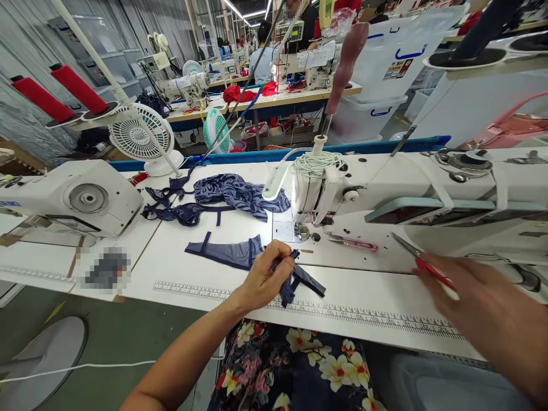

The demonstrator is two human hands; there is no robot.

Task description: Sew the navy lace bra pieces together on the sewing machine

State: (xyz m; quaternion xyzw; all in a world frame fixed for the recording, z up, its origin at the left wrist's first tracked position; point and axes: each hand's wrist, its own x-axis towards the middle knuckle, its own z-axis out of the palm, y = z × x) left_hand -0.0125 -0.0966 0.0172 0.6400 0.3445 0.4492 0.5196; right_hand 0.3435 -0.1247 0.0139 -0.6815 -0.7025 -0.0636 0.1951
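My left hand (269,274) is closed in a pinch on a small dark blue fabric piece (286,288), just in front of the sewing machine's needle plate. Sheer navy fabric (231,253) with dark bound edges spreads to the left of that hand, and a bound strip (310,279) sticks out to its right. My right hand (483,308), smeared by motion, is around the red handles of a pair of scissors (428,268) at the right. The blades point up and left over the table; whether the fingers grip the handles is unclear.
Pink-handled thread snips (353,242) lie beside the presser foot of the sewing machine (317,194). Patterned navy fabric (231,191) is heaped behind the work. A printed ruler (342,314) runs along the table's front edge. A second machine (85,197) and a white fan (143,134) stand left.
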